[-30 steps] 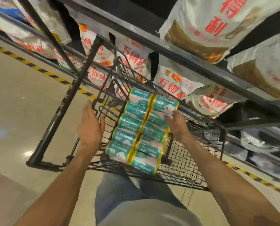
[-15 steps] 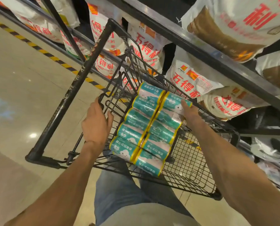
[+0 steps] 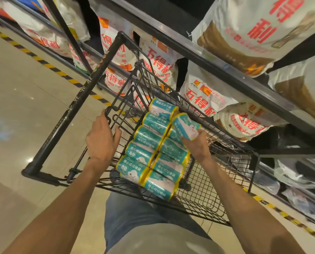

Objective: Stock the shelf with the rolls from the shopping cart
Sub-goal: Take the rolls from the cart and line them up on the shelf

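Ten rolls, count: nine teal rolls [image 3: 154, 143] lie in two side-by-side columns in the shopping cart [image 3: 217, 195]; a tenth, the lifted roll [image 3: 185, 126], is tilted up out of the right column at the far end.
Right hand: right hand [image 3: 198, 146] grips the lifted roll from below, fingers curled round its near end; roll is clear of its neighbours at the top, close above them at the bottom.
Left hand: left hand [image 3: 100, 142] rests on the wire edge of the cart's fold-out seat, fingers loosely bent over the wire, holding no roll.
Step, judged: first roll being taken out; none seen on the shelf [image 3: 226, 65] yet, so task near its start.
Handling, judged: small wrapped cylinders, likely light, one-hand lift suffices. Wrapper looks glossy film, so possibly slippery; body probably firm with slight give, not fragile.
Grip point, judged: round the middle of the cylinder, or across the two yellow-rimmed ends; take the end roll of a column so the neighbours are not dragged along.
Risk, judged: rolls may shift or roll in the basket once the packed columns loosen.
Label on rolls: teal and pale pink print with cloud figures, yellow bands at the ends; "背心式垃圾袋" and "80" legible on the near rolls.
Label on sacks: white sacks [image 3: 206, 94] on the shelf behind the cart carry large red "五得利"; smaller print too blurred to read.
Floor: yellow-black hazard stripe [image 3: 48, 66] runs along the shelf foot.
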